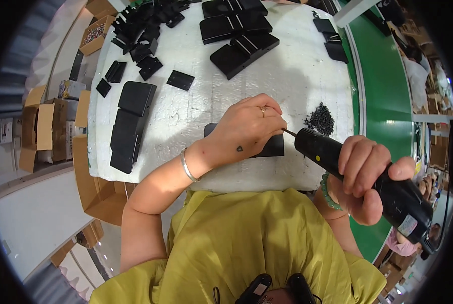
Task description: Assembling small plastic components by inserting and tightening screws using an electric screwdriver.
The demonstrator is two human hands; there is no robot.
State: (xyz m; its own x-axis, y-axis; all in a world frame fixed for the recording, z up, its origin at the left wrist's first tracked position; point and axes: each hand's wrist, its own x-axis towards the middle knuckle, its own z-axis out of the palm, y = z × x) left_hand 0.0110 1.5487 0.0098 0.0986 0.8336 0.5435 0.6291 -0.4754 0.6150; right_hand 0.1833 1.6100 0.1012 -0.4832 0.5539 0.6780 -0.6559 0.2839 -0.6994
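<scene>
My right hand (365,177) is wrapped round a black electric screwdriver (317,147), whose cord runs off at the lower right. Its thin bit (289,132) points left and meets the fingertips of my left hand (249,126). Those fingers are pinched together at the bit's tip; whatever is between them is hidden. Beneath my left hand lies a flat black plastic part (274,147), mostly covered by the hand. A small pile of black screws (321,119) sits on the white padded work surface (186,116), just beyond the screwdriver.
A long black casing (132,126) lies at the left, and several similar casings (241,45) are lined up at the far side. Loose black pieces (140,35) are heaped at the far left. Small black plates (336,52) lie far right. Cardboard boxes (97,197) stand left of the table.
</scene>
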